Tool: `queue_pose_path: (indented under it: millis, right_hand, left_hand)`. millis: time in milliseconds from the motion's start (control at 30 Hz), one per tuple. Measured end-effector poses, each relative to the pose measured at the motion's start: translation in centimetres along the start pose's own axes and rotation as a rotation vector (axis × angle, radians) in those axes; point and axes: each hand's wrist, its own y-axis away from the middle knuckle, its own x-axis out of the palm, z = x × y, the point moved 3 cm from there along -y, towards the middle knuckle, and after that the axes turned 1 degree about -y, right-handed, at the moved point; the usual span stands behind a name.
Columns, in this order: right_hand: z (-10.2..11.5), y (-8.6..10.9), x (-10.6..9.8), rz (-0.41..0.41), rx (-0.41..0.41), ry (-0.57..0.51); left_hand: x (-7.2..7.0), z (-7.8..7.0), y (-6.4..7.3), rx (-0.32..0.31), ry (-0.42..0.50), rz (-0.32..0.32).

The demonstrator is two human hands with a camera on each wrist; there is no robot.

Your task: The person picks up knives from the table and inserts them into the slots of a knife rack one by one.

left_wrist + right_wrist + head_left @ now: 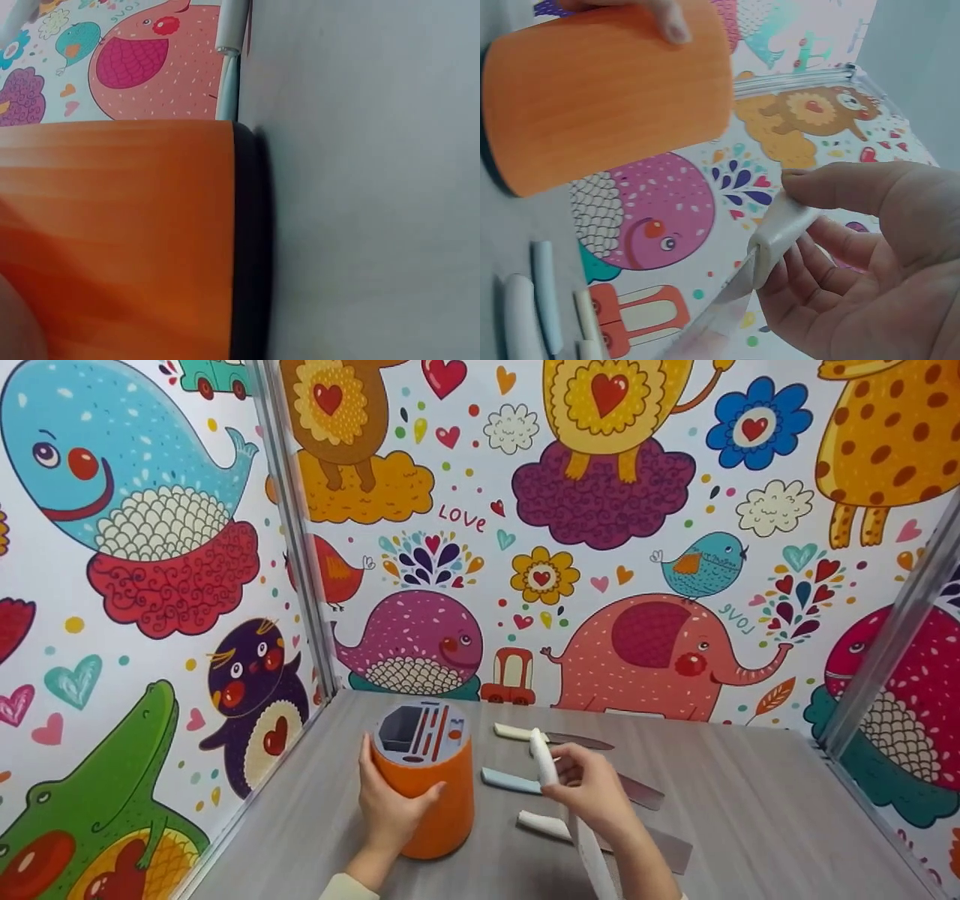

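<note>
Head view bright, even — wrist views hazier — soft shadow beside orange holder

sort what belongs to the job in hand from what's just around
Likely part of the job: orange knife holder, held knife; lying flat, cream-handled knife, blue-handled knife, white-handled knife

Just surroundings: patterned wall panels, metal posts, grey tabletop

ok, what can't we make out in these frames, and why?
- Tip of the slim white-handled knife in the right hand: cut off by the bottom edge, head and right wrist views.
- Middle of the light-blue-handled knife: covered by the right hand, head view.
- Bottom inside the grey-topped orange cylindrical container: walls and shadow, head view.
- Some fingers of the left hand: behind the container, head view.
</note>
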Motion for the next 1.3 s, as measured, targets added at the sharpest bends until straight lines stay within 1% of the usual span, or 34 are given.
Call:
queue_pose_path:
  millis: [133, 233, 333, 433, 467, 533, 600, 667, 733, 767, 800, 833, 867, 900, 933, 1000, 1100, 1133, 1167, 1233, 1300]
  right_hand:
    - [0.9, 0.3, -0.7, -0.017, -0.034, -0.080]
    - [1.3, 0.4, -0.8, -0.029, -0.039, -0.138]
    - [1.5, 0.6, -0.7, -0.058, -0.038, -0.184]
    - [1.7, 0.7, -0.6, -0.090, -0.037, -0.229]
    - [1.7, 0.7, -0.6, -0.097, -0.039, -0.242]
    - [1.7, 0.6, -0.4, -0.104, -0.040, -0.263]
    - [1.7, 0.7, -0.2, -0.110, -0.038, -0.285]
    - [1.6, 0.7, -0.1, -0.129, -0.032, -0.298]
    - [1.6, 0.8, 0.0, -0.157, -0.022, -0.313]
    - [1.5, 0.9, 0.1, -0.172, -0.019, -0.321]
    - [1.5, 0.9, 0.1, -0.185, -0.018, -0.325]
    - [1.5, 0.9, 0.2, -0.195, -0.017, -0.329]
    - [1.5, 0.9, 0.3, -0.202, -0.017, -0.334]
    - [1.5, 0.9, 0.4, -0.207, -0.018, -0.337]
    - [1.5, 0.9, 0.5, -0.212, -0.021, -0.337]
    - [1.5, 0.9, 0.6, -0.217, -0.026, -0.336]
    - [1.5, 0.8, 0.8, -0.219, -0.037, -0.339]
    - [1.5, 0.8, 0.8, -0.219, -0.041, -0.341]
    - [1.5, 0.8, 0.9, -0.219, -0.045, -0.343]
    - [1.5, 0.8, 1.0, -0.221, -0.057, -0.337]
    - [1.4, 0.9, 1.0, -0.227, -0.062, -0.328]
  left_hand:
    - [0.2, -0.1, 0.3, 0.002, 0.018, 0.013]
    - [0.2, -0.3, 0.4, 0.017, 0.036, -0.007]
    - [-0.2, -0.9, 0.3, 0.075, 0.041, -0.056]
    - [-0.7, -2.0, 0.1, 0.163, 0.036, -0.108]
    - [-0.9, -2.4, 0.0, 0.200, 0.035, -0.127]
    - [-1.1, -3.3, -0.1, 0.299, 0.035, -0.163]
    - [-1.2, -4.3, -0.2, 0.462, 0.042, -0.215]
    - [-1.1, -5.4, -0.2, 0.645, 0.030, -0.245]
    - [-0.8, -6.7, 0.1, 0.787, 0.013, -0.251]
    - [-0.4, -7.4, 0.4, 0.837, 0.015, -0.240]
    - [-0.1, -8.1, 0.6, 0.855, 0.024, -0.202]
    - [0.4, -8.9, 0.9, 0.850, 0.038, -0.155]
    - [0.8, -9.6, 1.1, 0.830, 0.056, -0.109]
    - [1.3, -10.3, 1.4, 0.792, 0.082, -0.052]
    - [1.9, -11.0, 1.6, 0.735, 0.116, 0.014]
    - [3.0, -12.4, 1.6, 0.574, 0.189, 0.164]
    - [4.5, -14.1, 1.2, 0.296, 0.295, 0.372]
    - [5.0, -14.5, 1.0, 0.218, 0.327, 0.430]
    - [5.4, -14.9, 0.8, 0.158, 0.355, 0.482]
    - [6.1, -15.4, 0.6, 0.080, 0.384, 0.567]
    - [6.7, -15.6, 0.7, 0.048, 0.384, 0.624]
